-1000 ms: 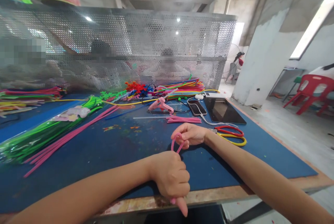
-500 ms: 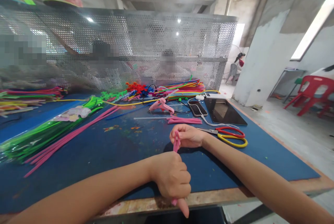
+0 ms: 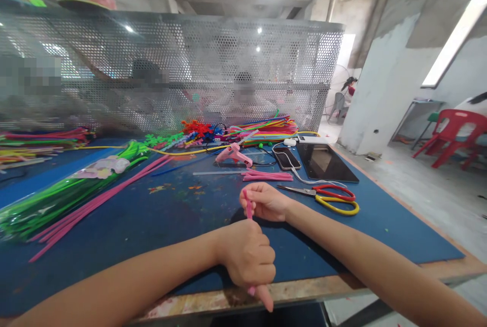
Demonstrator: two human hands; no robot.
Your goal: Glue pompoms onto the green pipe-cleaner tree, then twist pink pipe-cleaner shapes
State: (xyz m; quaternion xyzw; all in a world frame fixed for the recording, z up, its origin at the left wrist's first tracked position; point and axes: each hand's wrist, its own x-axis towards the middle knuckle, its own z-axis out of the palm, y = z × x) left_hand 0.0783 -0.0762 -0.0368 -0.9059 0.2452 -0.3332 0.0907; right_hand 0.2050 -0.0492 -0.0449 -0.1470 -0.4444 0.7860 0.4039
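At the near edge of the bench (image 3: 315, 285), head view: left hand (image 3: 251, 256) clenched round a pink fuzzy stem (image 3: 249, 209), pink end poking out below the fist. Right hand (image 3: 265, 202) pinches the stem's upper tip, further in from the edge. Progress, my read: this piece is bent double at the tip; can't tell what's formed inside the fist. Not done: short pink stems (image 3: 267, 176) lie straight mid-bench, long pink stems (image 3: 101, 200) straight toward the left edge. Scissors (image 3: 311, 193) down toward the right edge, glue gun (image 3: 232, 154) toward the far edge; neither in hand.
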